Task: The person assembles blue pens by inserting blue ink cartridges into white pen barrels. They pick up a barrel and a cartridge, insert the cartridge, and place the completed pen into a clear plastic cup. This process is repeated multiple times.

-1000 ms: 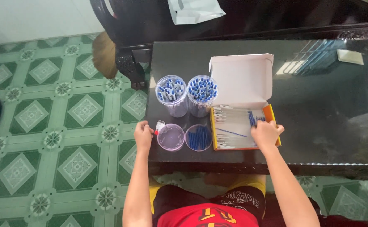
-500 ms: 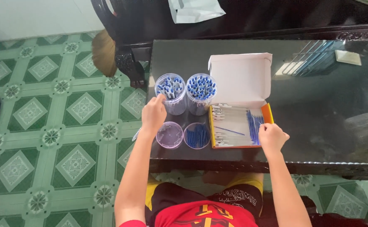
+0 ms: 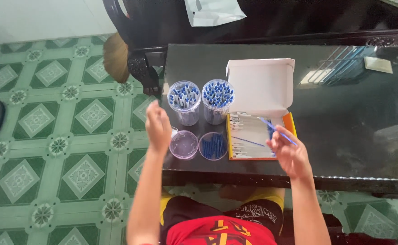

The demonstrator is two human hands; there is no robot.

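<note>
Pen refill (image 3: 278, 130): thin, blue, pinched in your right hand (image 3: 289, 154) fingers above the open box (image 3: 258, 136) | left hand (image 3: 158, 127): raised, fingers loosely open, empty, beside two jars (image 3: 184, 103) of blue-capped pens; round lids (image 3: 184, 144) on dark surface (image 3: 344, 113)

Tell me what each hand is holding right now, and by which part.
The right hand pinches a thin blue pen refill near its lower end, over the open box. The left hand is raised; whether it holds anything cannot be told.
</note>
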